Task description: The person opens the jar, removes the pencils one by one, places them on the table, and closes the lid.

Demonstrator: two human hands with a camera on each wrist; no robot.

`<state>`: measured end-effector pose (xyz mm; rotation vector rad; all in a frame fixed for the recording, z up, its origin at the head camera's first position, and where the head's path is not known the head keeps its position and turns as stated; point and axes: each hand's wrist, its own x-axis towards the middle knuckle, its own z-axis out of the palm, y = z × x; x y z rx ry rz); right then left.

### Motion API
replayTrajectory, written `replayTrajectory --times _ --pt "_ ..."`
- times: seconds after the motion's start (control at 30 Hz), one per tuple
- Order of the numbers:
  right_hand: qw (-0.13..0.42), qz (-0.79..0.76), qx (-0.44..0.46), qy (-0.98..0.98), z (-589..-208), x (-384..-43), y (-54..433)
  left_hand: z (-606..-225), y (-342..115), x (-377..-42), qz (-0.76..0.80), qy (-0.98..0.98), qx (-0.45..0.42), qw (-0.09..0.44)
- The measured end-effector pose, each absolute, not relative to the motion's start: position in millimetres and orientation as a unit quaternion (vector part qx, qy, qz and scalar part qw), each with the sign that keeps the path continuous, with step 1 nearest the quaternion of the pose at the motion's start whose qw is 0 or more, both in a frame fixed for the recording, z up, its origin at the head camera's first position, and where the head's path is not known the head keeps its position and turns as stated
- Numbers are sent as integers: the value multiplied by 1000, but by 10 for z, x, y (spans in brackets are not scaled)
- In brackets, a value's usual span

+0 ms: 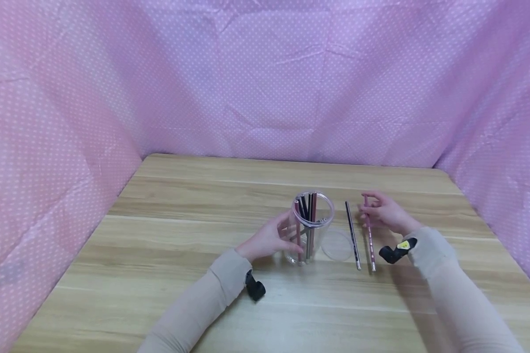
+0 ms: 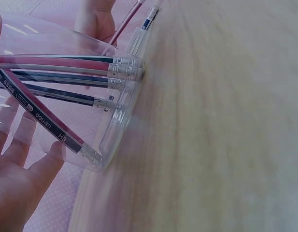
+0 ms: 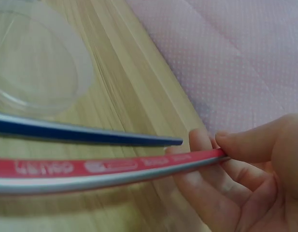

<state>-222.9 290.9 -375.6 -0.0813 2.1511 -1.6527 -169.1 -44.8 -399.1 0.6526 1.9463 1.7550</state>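
Note:
My left hand grips the side of a clear plastic jar, its fingers and thumb curled round the wall. Inside, several red-and-silver and dark pencils lean at different angles, their metal-capped ends at the bottom. To the right, my right hand pinches a red pencil near its far end between thumb and fingers. The capped end of that pencil points back toward me. A dark blue-black pencil lies on the table just left of the red one.
A round clear lid lies flat between the jar and the dark pencil. Everything is on a wood-grain table. Pink dotted cloth hangs behind the table and along its sides.

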Motion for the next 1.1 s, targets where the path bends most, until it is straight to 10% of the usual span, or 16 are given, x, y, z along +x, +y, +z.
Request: replayTrajectory --times 1.1 --pt "190 -500 -24 845 -3967 -2383 2767 -4013 -454 -1699 630 710 227 218"
